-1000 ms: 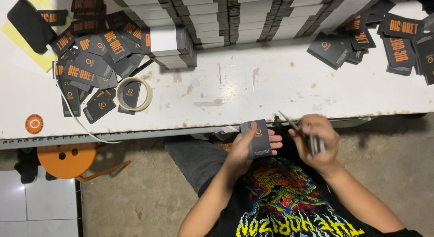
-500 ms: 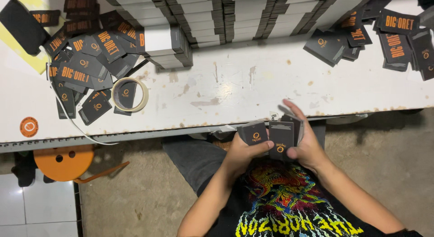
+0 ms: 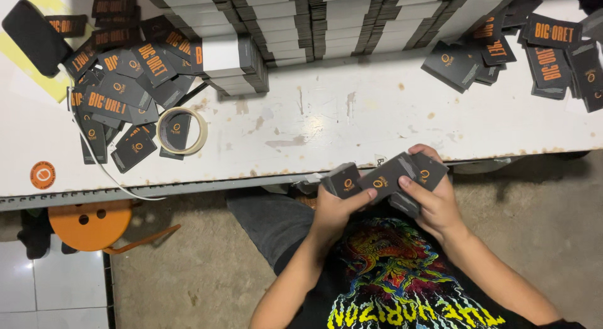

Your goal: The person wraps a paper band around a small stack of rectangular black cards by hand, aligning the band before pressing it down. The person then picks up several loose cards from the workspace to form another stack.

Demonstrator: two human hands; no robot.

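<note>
My left hand grips a small stack of dark cards, thumb stretched across. My right hand pinches a fanned bunch of cards, touching the left's stack. Just beyond my fingers runs the white table. Farther left lie a tape roll and loose cards; farthest, stacked piles.

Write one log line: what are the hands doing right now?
left hand: holds tags | right hand: holds tags | table: tape roll
</note>
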